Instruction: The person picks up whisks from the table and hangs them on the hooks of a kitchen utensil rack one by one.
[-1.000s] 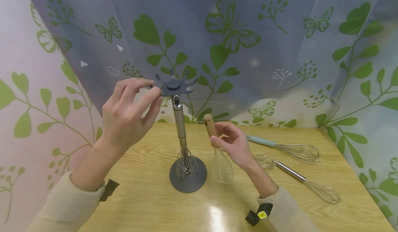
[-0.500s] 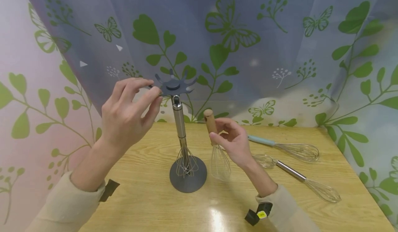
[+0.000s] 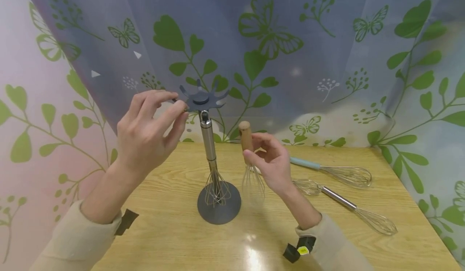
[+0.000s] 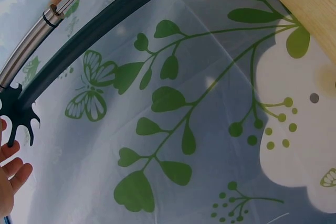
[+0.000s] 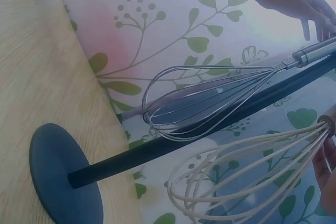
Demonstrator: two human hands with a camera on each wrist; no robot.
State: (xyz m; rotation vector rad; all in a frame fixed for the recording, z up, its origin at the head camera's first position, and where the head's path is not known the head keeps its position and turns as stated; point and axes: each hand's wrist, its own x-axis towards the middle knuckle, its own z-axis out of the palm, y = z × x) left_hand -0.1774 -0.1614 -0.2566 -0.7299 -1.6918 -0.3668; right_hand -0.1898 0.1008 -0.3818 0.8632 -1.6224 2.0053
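A dark grey utensil stand has a round base, a pole and a ring of hooks on top. My left hand pinches one hook at the left of that ring. From a front hook hangs a steel-handled whisk, its wires down beside the pole. Just right of the stand, my right hand grips a whisk with a wooden handle between thumb and fingers. This one is held upright, handle up, with pale wires pointing down above the table and apart from the stand.
Right of my hands, a whisk with a light blue handle lies on the wooden table. In front of it lies a steel-handled whisk, and other whisk wires show beside that handle. A patterned curtain hangs behind.
My right hand has raised the wooden-handled whisk a little and tipped its handle end upward. My left hand stays at the stand's hook, and the hanging whisk stays in place.
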